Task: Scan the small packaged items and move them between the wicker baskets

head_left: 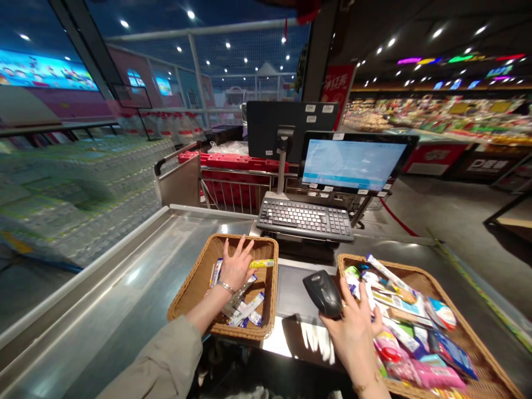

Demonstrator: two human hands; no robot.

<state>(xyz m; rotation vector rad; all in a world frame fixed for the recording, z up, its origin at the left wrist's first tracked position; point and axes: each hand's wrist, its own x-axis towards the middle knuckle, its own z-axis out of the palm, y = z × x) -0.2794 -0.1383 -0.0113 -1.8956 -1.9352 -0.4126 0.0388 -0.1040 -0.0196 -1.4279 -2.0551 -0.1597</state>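
Observation:
My left hand (238, 265) reaches into the left wicker basket (187, 277), its fingers spread and stretched forward. Beside its fingertips lies a yellow stick-shaped packet (261, 264), and several white and blue slim packets (249, 310) lie below the wrist. My right hand (353, 327) is between a black barcode scanner (322, 292) and the right wicker basket (477, 338), fingers apart. Its thumb is at the scanner's lower end; whether they touch I cannot tell. Closest to its other fingers are mixed small packaged goods (411, 310) piled in the right basket.
A keyboard (305, 217) sits behind the baskets, below a lit monitor (353, 163). Another dark screen (266, 127) faces away. The metal counter (128, 277) has a raised edge on the left. Behind it stands a cart with red crates (236, 162).

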